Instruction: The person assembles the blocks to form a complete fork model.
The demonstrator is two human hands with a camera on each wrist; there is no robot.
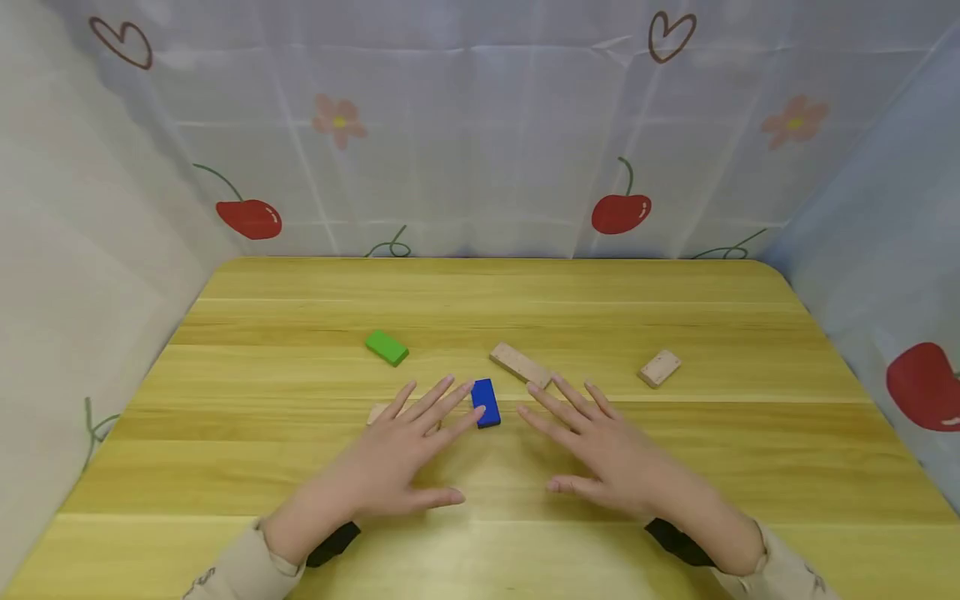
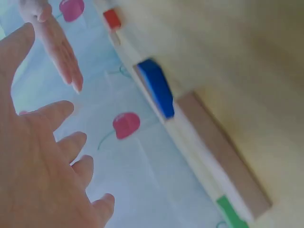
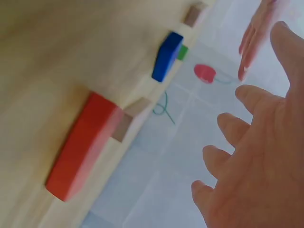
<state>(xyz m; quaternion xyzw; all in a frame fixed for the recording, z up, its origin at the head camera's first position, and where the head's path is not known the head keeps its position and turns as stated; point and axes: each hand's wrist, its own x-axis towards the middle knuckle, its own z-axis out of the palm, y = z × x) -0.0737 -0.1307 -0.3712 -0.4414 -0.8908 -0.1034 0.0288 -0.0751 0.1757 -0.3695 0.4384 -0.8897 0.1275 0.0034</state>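
Note:
Palm down above the table, my left hand (image 1: 397,458) has its fingers spread and holds nothing. Its fingertips overlap a blue block (image 1: 488,400) in the head view, but the left wrist view shows them apart from it. A pale wooden block (image 1: 377,412) is mostly hidden behind that hand. My right hand (image 1: 607,454) is likewise spread and holds nothing, its fingertips near one end of a long wooden block (image 1: 519,365). In the right wrist view a red block (image 3: 85,145) lies on the table; the right hand hides it in the head view.
A green block (image 1: 387,348) lies at the left, and a short wooden block (image 1: 660,368) at the right. Behind the wooden table (image 1: 480,292) hangs a pale curtain (image 1: 465,150) with cherries, flowers and hearts; similar cloth lines both sides.

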